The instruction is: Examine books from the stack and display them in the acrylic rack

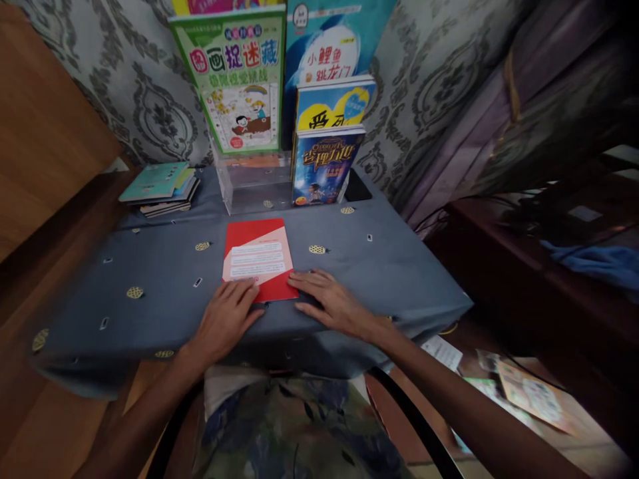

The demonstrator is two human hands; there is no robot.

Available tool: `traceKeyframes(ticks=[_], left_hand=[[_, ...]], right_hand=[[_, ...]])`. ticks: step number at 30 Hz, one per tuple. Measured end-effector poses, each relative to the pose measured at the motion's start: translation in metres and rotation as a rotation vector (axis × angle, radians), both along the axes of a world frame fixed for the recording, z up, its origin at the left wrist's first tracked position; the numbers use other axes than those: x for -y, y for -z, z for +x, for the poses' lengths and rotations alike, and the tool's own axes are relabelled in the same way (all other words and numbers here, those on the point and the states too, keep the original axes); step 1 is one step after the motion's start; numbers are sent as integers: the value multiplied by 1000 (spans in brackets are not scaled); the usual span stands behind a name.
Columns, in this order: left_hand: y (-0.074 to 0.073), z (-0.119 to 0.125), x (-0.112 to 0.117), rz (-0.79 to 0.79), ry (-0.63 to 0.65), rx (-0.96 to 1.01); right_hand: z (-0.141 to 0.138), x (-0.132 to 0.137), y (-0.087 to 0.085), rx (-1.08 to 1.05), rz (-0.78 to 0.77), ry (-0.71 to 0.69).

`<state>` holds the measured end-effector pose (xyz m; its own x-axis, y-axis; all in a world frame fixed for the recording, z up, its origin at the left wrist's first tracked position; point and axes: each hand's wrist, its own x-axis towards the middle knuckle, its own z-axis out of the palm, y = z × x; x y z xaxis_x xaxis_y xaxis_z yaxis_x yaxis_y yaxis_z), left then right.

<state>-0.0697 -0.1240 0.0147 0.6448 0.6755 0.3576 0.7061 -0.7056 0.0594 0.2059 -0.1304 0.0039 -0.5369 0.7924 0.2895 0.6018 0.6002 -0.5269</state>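
A red book [257, 233] with a pale pink text panel lies flat on the blue-grey tablecloth [164, 293], its printing upside down to me. Across its near left corner rest the fingers of my left hand [227, 316], stretched out and lying flat. My right hand [332, 303] lies flat at the near right corner, fingertips touching the book's edge, thumb apart. Neither hand grips anything. Beyond the book stands a clear acrylic stand [249, 189] with a green picture book [239, 86] upright above it.
A blue book [324, 166] stands at the stand's right, before a yellow-and-blue book [334, 103]. Several books lie in a stack [160, 183] at the back left. A dark flat object [358, 186] lies at the back right. Papers [536, 396] lie on the floor at right.
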Motion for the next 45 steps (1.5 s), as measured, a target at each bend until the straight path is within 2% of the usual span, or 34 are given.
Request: traceKeyframes(ticks=[4, 7, 12, 17, 21, 26, 29, 34, 36, 40, 45], left_hand=[[-4, 28, -12, -60, 103, -83], [-6, 37, -17, -43, 135, -150], [-9, 38, -18, 5, 168, -274], [-2, 35, -24, 47, 163, -265], [3, 38, -36, 74, 136, -284], [-1, 44, -43, 88, 131, -313], [-5, 41, -42, 35, 90, -240], [-3, 25, -41, -51, -199, -156], [1, 21, -42, -102, -266, -157], [5, 21, -45, -165, -226, -143], [5, 43, -48, -211, -170, -127]], right_hand=[[5, -16, -4, -108, -64, -30], [6, -21, -2, -168, -86, -19], [6, -19, 2, -209, -86, -8], [5, -20, -3, -181, -109, -15], [3, -31, -6, -157, -90, -33], [5, -51, -8, -186, -128, -3], [6, -55, -8, -203, -146, 10], [4, -51, -5, -195, -78, 6], [2, -48, -2, -201, -39, -12], [4, -45, 0, -207, -13, -16], [25, -44, -6, -204, -36, 51]])
